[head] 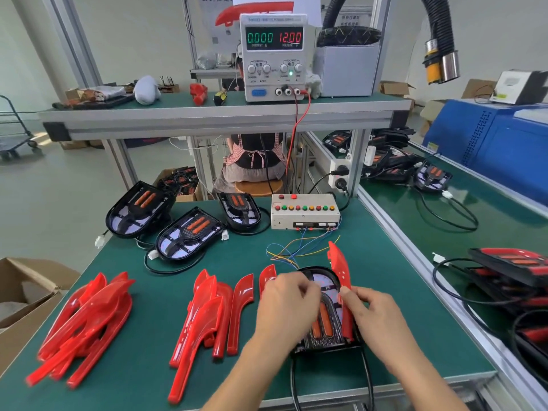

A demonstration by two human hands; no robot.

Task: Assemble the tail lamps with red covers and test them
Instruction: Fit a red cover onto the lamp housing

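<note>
Right hand [375, 314] pinches red cover [341, 271] beside tail lamp [323, 321]; left hand [286, 307] grips lamp.

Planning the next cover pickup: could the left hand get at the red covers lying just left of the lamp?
Probably yes: the left hand rests on the tail lamp, and the red covers lie close beside it on open mat, nothing between.
</note>
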